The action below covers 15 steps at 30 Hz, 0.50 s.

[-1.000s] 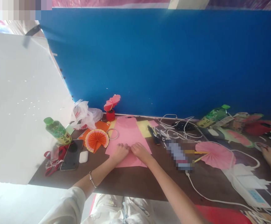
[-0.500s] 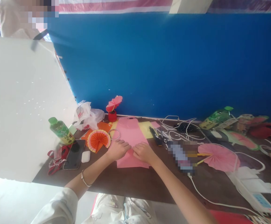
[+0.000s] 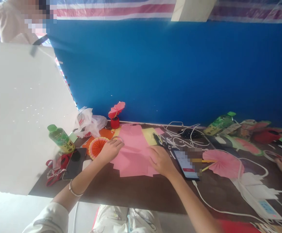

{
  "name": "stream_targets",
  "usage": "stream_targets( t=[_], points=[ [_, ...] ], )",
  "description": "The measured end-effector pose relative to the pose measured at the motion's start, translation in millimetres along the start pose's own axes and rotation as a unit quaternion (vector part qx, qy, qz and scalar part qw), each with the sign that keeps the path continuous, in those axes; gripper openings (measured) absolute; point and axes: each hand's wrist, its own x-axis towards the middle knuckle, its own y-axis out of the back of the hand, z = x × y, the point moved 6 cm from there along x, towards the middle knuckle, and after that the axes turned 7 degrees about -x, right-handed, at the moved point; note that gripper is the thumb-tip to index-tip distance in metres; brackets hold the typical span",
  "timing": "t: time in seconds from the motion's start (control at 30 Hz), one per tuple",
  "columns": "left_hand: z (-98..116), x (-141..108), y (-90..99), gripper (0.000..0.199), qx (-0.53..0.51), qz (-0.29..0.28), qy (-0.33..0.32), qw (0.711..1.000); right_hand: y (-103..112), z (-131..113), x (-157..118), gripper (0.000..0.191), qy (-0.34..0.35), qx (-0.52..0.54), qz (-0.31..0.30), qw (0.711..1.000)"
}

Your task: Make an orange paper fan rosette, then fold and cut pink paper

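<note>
Pink paper [image 3: 131, 161] is best steadied evenly; at its sides, left hand [image 3: 110, 151] and right hand [image 3: 162, 160] are held, fingers loosely bent, grip unclear.

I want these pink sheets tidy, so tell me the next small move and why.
Probably ease the right hand inward to nudge the pink sheets into line: their near edges stick out unevenly, and that hand is at their right side, while the left hand is by their left side.
</note>
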Motion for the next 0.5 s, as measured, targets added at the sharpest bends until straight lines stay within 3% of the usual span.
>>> stream_targets(
  t=[0.2, 0.5],
  points=[
    [37.3, 5.0, -8.3, 0.024, 0.000, 0.022, -0.061, 0.998, -6.5, -38.2, 10.1, 0.025, 0.050, -0.038, 0.017, 0.998],
    [56.4, 8.1, -17.4, 0.015, 0.031, -0.019, -0.109, 0.993, -4.2, -46.2, 9.2, 0.025, 0.048, -0.062, 0.056, 0.995]
  ],
)
